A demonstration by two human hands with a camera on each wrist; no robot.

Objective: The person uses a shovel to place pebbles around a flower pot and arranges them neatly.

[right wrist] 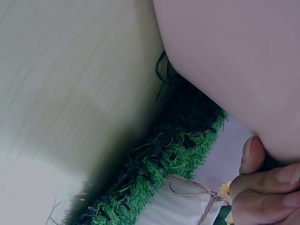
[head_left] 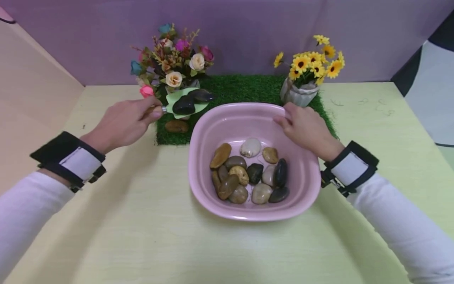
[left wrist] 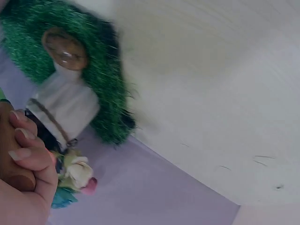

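In the head view, my left hand (head_left: 124, 120) grips the wooden handle of a small trowel with a pale green blade (head_left: 172, 97). Dark, glossy stones (head_left: 184, 105) lie on that blade, held up over the grass mat. The left wrist view shows curled fingers around the wooden handle (left wrist: 18, 182). My right hand (head_left: 307, 127) holds the far right rim of a pink basin (head_left: 255, 217), thumb inside; in the right wrist view, fingers (right wrist: 262, 185) press its outer wall (right wrist: 234, 51). Several brown, white, grey and black stones (head_left: 239, 175) lie at the basin's bottom.
Behind the basin lies an artificial grass mat (head_left: 244, 88) with a brown stone (head_left: 176, 126) near its front left. A mixed bouquet (head_left: 181, 59) stands at back left, a yellow flower pot (head_left: 298, 94) at back right. A purple wall (head_left: 241, 39) bounds the pale wooden table (head_left: 142, 236).
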